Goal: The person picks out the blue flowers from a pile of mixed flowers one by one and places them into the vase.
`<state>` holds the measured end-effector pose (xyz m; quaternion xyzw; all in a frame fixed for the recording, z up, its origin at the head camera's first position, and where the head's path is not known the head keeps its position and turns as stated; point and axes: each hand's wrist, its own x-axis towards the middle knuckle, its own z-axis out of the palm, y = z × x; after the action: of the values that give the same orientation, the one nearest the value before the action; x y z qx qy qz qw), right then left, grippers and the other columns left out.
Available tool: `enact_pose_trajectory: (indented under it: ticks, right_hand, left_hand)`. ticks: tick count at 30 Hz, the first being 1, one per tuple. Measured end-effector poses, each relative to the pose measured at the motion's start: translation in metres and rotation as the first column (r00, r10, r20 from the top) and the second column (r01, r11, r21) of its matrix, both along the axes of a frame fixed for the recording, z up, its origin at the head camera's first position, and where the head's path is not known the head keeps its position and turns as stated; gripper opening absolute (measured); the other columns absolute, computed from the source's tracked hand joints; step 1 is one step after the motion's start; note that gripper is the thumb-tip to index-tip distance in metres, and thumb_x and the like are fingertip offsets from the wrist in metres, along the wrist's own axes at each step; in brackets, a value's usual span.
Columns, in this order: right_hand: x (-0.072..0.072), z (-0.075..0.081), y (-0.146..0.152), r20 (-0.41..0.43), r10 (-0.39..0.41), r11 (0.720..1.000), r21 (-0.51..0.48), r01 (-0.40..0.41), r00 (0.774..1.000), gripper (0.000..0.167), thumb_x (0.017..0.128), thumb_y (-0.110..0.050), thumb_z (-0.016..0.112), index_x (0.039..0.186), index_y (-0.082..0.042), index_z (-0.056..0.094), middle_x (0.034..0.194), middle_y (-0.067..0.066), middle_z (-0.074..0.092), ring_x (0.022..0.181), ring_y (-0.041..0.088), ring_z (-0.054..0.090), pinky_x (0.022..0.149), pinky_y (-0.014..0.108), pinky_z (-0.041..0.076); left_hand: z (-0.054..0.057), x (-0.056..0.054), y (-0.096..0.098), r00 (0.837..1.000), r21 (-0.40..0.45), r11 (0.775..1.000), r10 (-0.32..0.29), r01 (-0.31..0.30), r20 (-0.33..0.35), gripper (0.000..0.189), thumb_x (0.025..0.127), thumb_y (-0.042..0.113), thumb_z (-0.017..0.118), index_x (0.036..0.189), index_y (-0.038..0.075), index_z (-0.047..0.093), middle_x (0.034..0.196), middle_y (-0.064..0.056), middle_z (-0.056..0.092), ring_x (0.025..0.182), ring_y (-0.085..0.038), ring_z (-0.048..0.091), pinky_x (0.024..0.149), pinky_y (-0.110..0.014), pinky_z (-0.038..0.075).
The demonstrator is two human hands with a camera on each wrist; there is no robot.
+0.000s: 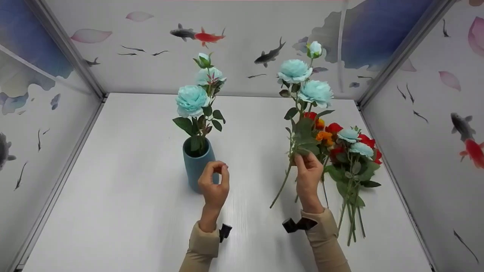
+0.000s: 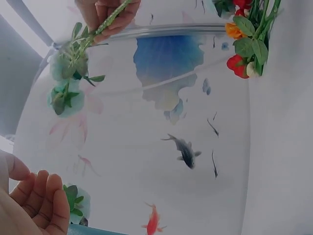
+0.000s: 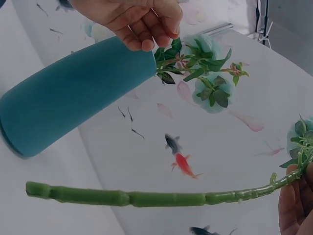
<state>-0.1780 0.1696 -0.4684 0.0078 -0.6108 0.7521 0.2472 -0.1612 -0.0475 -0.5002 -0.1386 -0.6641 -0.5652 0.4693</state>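
A blue vase (image 1: 193, 172) stands upright left of the middle of the table, holding light blue flowers (image 1: 192, 100) with green leaves. Just in front of the vase is my left hand (image 1: 214, 183), its fingers loosely bent and nothing held. Whether it touches the vase, I cannot tell. My right hand (image 1: 310, 177) pinches a tall light blue flower (image 1: 295, 71) by its green stem, above the right part of the table. Its blooms and a bud point up and away. In the right wrist view the bare lower stem (image 3: 166, 199) runs free of the fingers.
At the right of the table lie red flowers (image 1: 366, 141), orange flowers (image 1: 324, 137) and more light blue flowers (image 1: 361, 149), their stems toward the front. White panels (image 1: 242, 75) printed with fish and petals enclose the table (image 1: 124, 181) at the back and both sides.
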Motion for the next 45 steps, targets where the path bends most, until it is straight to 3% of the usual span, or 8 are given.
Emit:
enact_pose_trajectory:
  ticks: [12,15,18,22,30,32,38,45]
  right_hand:
    - [-0.001,0.01,-0.026,-0.063,0.064,0.998,0.025,-0.063,0.996,0.01,0.089,0.005,0.056,0.093,0.003,0.065,0.079,0.002,0.063,0.069,0.012,0.056,0.064,0.022,0.049]
    - [-0.001,0.011,-0.03,-0.07,0.072,0.997,0.044,-0.069,0.995,0.01,0.089,0.005,0.056,0.092,0.004,0.065,0.078,0.002,0.063,0.068,0.012,0.057,0.064,0.022,0.049]
    - [-0.001,0.012,-0.034,-0.088,0.077,0.995,0.063,-0.072,0.993,0.009,0.089,0.005,0.056,0.093,0.006,0.064,0.078,0.002,0.064,0.068,0.012,0.057,0.064,0.023,0.049]
    - [-0.001,0.012,-0.039,-0.095,0.084,0.992,0.102,-0.074,0.992,0.01,0.089,0.004,0.056,0.095,0.01,0.062,0.08,0.001,0.064,0.068,0.012,0.057,0.064,0.023,0.049]
    - [-0.001,0.012,-0.048,-0.126,0.117,0.986,0.135,-0.1,0.985,0.014,0.09,0.004,0.054,0.092,0.018,0.057,0.076,-0.001,0.063,0.067,0.011,0.057,0.064,0.023,0.048]
    - [-0.001,0.013,-0.05,-0.139,0.12,0.986,0.135,-0.101,0.983,0.014,0.09,0.005,0.054,0.091,0.019,0.057,0.076,-0.001,0.063,0.066,0.01,0.057,0.064,0.023,0.048]
    - [0.0,0.013,-0.053,-0.143,0.124,0.984,0.144,-0.104,0.982,0.013,0.089,0.005,0.054,0.09,0.018,0.057,0.076,-0.001,0.063,0.066,0.01,0.057,0.063,0.023,0.048]
    - [0.001,0.012,-0.056,-0.142,0.143,0.983,0.139,-0.123,0.98,0.013,0.089,0.005,0.054,0.091,0.018,0.057,0.077,0.0,0.061,0.067,0.01,0.055,0.063,0.023,0.048]
  left_hand:
    - [-0.003,-0.001,0.014,0.998,-0.042,0.998,-0.056,0.057,0.021,0.017,0.073,-0.017,0.06,0.081,-0.003,0.06,0.073,-0.012,0.061,0.062,-0.02,0.056,0.06,-0.022,0.047]
    - [0.004,0.001,0.021,0.995,-0.052,0.994,-0.091,0.093,0.044,0.016,0.072,-0.019,0.06,0.081,-0.005,0.06,0.072,-0.014,0.061,0.061,-0.021,0.057,0.058,-0.024,0.048]
    - [0.02,0.008,0.028,0.986,-0.055,0.988,-0.14,0.145,0.088,0.013,0.074,-0.018,0.06,0.081,-0.007,0.06,0.073,-0.017,0.061,0.061,-0.023,0.057,0.057,-0.026,0.049]
    - [0.038,0.018,0.037,0.956,-0.043,0.97,-0.228,0.24,0.186,0.012,0.077,-0.015,0.062,0.086,-0.007,0.062,0.077,-0.019,0.062,0.065,-0.024,0.06,0.058,-0.03,0.052]
    - [0.044,0.023,0.047,0.845,0.022,0.914,-0.382,0.404,0.375,0.009,0.081,-0.009,0.065,0.09,-0.009,0.065,0.085,-0.019,0.065,0.074,-0.026,0.064,0.067,-0.031,0.054]
    - [0.044,0.023,0.049,0.835,0.028,0.909,-0.393,0.415,0.385,0.009,0.081,-0.008,0.066,0.09,-0.009,0.065,0.085,-0.018,0.065,0.073,-0.025,0.064,0.067,-0.031,0.053]
    - [0.044,0.022,0.05,0.833,0.052,0.909,-0.401,0.414,0.38,0.007,0.081,-0.01,0.064,0.088,-0.009,0.066,0.082,-0.017,0.066,0.071,-0.022,0.064,0.066,-0.029,0.053]
    - [0.045,0.022,0.05,0.802,0.115,0.896,-0.436,0.428,0.408,0.008,0.082,-0.009,0.064,0.089,-0.012,0.066,0.082,-0.018,0.066,0.072,-0.018,0.063,0.065,-0.027,0.053]
